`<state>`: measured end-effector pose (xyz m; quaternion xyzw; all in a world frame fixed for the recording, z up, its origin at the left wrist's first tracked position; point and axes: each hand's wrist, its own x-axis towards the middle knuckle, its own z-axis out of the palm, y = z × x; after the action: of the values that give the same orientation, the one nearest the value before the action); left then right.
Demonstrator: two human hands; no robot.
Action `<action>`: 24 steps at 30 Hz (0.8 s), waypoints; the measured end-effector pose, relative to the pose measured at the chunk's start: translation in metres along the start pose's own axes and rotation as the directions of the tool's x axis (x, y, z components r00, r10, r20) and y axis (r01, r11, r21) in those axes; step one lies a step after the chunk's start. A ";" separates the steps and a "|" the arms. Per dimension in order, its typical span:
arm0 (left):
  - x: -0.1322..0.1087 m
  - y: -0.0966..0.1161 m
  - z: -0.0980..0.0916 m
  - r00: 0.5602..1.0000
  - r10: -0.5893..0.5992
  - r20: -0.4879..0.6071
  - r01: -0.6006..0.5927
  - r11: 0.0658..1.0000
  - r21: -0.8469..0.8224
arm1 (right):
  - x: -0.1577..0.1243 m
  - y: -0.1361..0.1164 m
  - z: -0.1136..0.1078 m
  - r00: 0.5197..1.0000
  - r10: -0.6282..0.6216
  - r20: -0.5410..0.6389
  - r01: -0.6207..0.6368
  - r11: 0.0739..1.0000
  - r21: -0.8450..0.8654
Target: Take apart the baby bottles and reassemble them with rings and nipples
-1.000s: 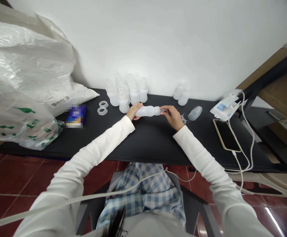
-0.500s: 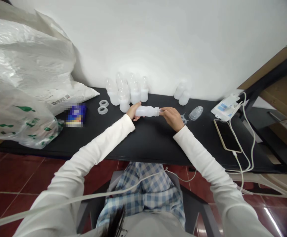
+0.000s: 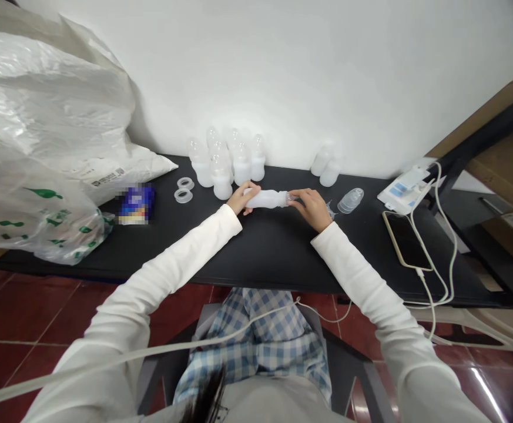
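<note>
My left hand (image 3: 242, 198) wraps round the base of a white bottle (image 3: 267, 198), which lies sideways above the black table. At the bottle's neck, the fingers of my right hand (image 3: 311, 207) pinch a small clear piece (image 3: 290, 198), partly hidden by the fingers. Behind my left hand stand several capped bottles (image 3: 241, 166) with clear domed tops. Two bottles without domes (image 3: 329, 173) stand near the wall, right of centre. Beyond my right hand lie nested clear caps (image 3: 350, 201) and, partly hidden by that hand, some clear parts (image 3: 331, 210).
Two clear rings (image 3: 183, 195) and a blue packet (image 3: 137, 204) lie on the black table (image 3: 265, 258) at left, beside large plastic bags (image 3: 53, 106). At right are a phone (image 3: 408, 241), white cables (image 3: 452, 247) and a white box (image 3: 403, 189).
The fingers of my right hand have spread a little at the bottle's neck, showing more of the clear piece. The bottle has shifted slightly to the right.
</note>
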<state>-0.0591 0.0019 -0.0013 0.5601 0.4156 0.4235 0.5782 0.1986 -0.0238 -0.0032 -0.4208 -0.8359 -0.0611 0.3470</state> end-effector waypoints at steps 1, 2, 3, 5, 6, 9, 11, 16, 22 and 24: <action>-0.002 0.000 0.001 0.999 0.042 0.018 -0.042 0.999 0.015 | 0.000 0.002 0.000 1.000 0.031 0.005 -0.031 1.000 0.000; -0.003 0.000 0.002 0.996 0.081 0.035 -0.082 0.996 0.019 | 0.000 0.003 0.000 0.998 0.059 0.001 -0.059 0.998 0.000; -0.004 0.000 0.003 0.992 0.111 0.051 -0.112 0.994 0.013 | 0.000 0.004 0.000 0.996 0.084 -0.008 -0.084 0.996 0.002; -0.005 0.002 0.005 0.989 0.131 0.074 -0.129 0.991 -0.021 | 0.000 0.004 -0.001 0.992 0.121 -0.035 -0.120 0.993 0.019; -0.005 0.003 0.005 0.990 0.118 0.081 -0.115 0.992 -0.041 | 0.001 0.004 -0.002 0.990 0.131 -0.044 -0.130 0.991 0.036; -0.002 0.004 0.004 0.995 0.049 0.086 -0.040 0.994 -0.103 | 0.002 -0.001 -0.002 0.989 0.141 -0.037 -0.137 0.985 0.101; 0.001 0.003 0.003 0.997 0.016 0.074 -0.007 0.992 -0.129 | 0.002 -0.004 -0.001 0.990 0.136 -0.024 -0.132 0.982 0.136; 0.005 -0.002 -0.001 0.998 -0.041 0.046 0.047 0.991 -0.128 | 0.002 -0.007 0.000 0.994 0.100 -0.044 -0.090 0.977 0.193; 0.006 -0.004 -0.004 0.997 -0.065 0.049 0.070 0.992 -0.105 | 0.000 -0.011 0.001 0.997 0.044 -0.059 -0.030 0.977 0.213; 0.006 -0.002 -0.005 0.994 -0.083 0.065 0.089 0.992 -0.093 | 0.000 -0.013 0.001 0.997 0.022 -0.075 -0.006 0.977 0.211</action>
<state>-0.0623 0.0096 -0.0038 0.5259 0.4009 0.4002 0.6345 0.1886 -0.0316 -0.0014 -0.3850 -0.8207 0.0141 0.4219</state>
